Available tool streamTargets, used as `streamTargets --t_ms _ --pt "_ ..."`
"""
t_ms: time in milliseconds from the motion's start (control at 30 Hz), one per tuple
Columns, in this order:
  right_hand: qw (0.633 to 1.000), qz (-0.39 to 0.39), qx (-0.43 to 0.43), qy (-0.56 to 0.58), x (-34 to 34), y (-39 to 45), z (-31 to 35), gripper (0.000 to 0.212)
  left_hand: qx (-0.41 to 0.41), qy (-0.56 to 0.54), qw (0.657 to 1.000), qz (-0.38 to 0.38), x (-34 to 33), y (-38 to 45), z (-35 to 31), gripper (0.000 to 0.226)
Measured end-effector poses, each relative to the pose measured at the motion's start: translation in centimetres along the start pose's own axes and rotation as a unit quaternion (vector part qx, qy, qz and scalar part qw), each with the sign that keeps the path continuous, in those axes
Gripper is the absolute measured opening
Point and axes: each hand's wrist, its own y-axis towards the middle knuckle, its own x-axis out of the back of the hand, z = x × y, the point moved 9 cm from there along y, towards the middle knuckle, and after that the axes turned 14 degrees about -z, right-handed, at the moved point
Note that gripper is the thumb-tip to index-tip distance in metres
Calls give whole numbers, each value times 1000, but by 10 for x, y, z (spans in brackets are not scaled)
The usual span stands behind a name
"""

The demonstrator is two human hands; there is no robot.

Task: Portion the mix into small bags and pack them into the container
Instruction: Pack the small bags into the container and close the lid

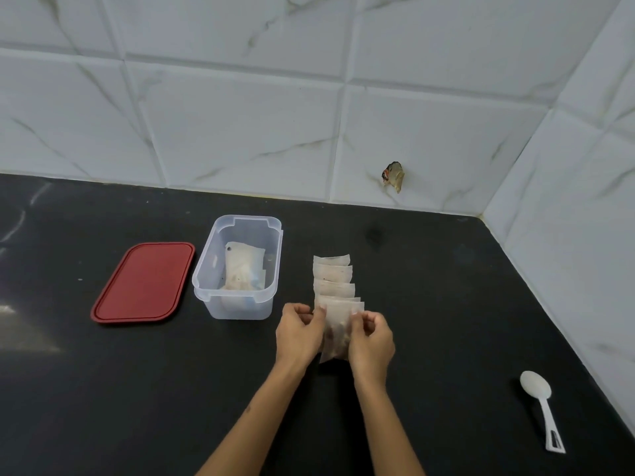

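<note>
1. Translucent plastic marks the small bag (338, 333) caught between both hands: the left hand (298, 333) pinches its left edge with curled fingers, and the right hand (372, 338) pinches its right edge the same way.
2. The bag stands between the two palms, its top edge just above the fingertips and brownish mix showing in its lower half.
3. Directly beyond the hands, a row of more small bags (333, 280) lies overlapped on the black counter (429, 304), running away toward the wall; the nearest one touches the held bag.
4. Beyond and to the left of the left hand stands the clear container (237, 304), open, with a larger pale pouch (244, 266) lying inside it.
5. Further left, just beside the container, lies the red lid (144, 281), flat on the counter.
6. Well to the right of the right hand and nearer the person rests a white spoon (539, 400).
7. White marbled tiles (240, 132) back the counter.
</note>
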Motion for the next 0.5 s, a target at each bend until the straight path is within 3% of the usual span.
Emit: streamTargets --t_ms 167,333,500 --pt "998 -54 0 21 1 -9 -3 6 -27 45 999 10 -4 -9 1 17" --pt "995 -82 31 50 8 -13 26 11 -97 10 995 -13 9 -12 -24 10" --pt "990 -10 133 49 -10 -27 99 9 -218 -36 973 -67 51 -4 -84 15"
